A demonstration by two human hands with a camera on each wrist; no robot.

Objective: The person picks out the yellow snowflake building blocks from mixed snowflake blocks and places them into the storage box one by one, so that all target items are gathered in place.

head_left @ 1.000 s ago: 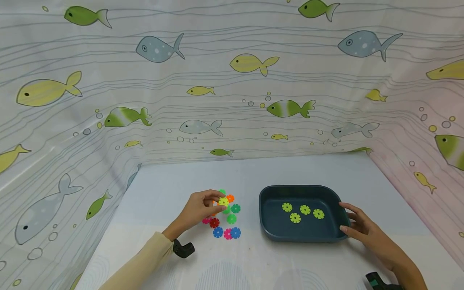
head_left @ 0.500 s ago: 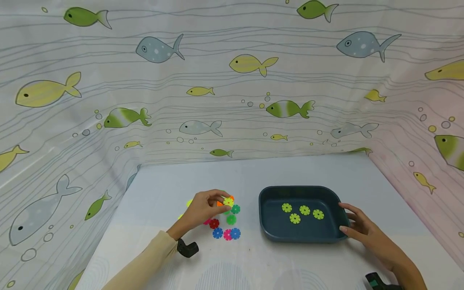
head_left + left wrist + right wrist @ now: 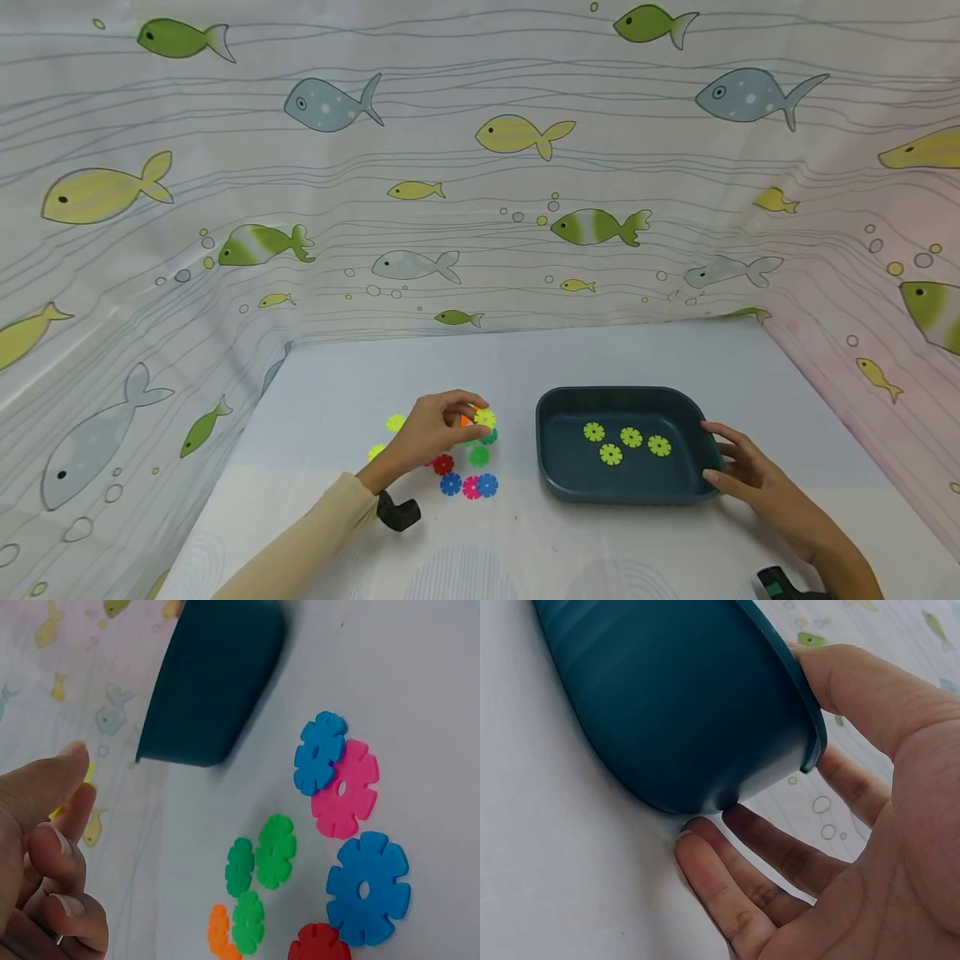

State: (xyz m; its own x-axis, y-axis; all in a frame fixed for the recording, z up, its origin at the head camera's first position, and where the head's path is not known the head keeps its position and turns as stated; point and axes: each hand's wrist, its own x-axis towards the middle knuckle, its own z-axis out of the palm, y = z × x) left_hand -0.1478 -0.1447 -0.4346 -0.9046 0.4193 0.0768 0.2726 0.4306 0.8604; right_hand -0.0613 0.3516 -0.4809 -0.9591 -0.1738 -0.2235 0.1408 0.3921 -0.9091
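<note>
My left hand pinches a yellow flower-shaped plastic disc between thumb and fingers, above a loose group of similar discs. In the left wrist view the fingers mostly hide that yellow disc. On the table below lie a red disc, a green disc, a blue disc, a pink disc and an orange disc. My right hand holds the right end of a dark teal basin, thumb at its rim and fingers against its outer wall.
Several yellow discs lie flat inside the basin. Two more yellow pieces show left of my left hand. A fish-patterned curtain stands behind and beside the white table. Black wrist gear sits under my left wrist.
My left hand has moved right with the yellow disc, towards the basin, uncovering yellow discs to its left. My right hand and the basin have stayed in place.
</note>
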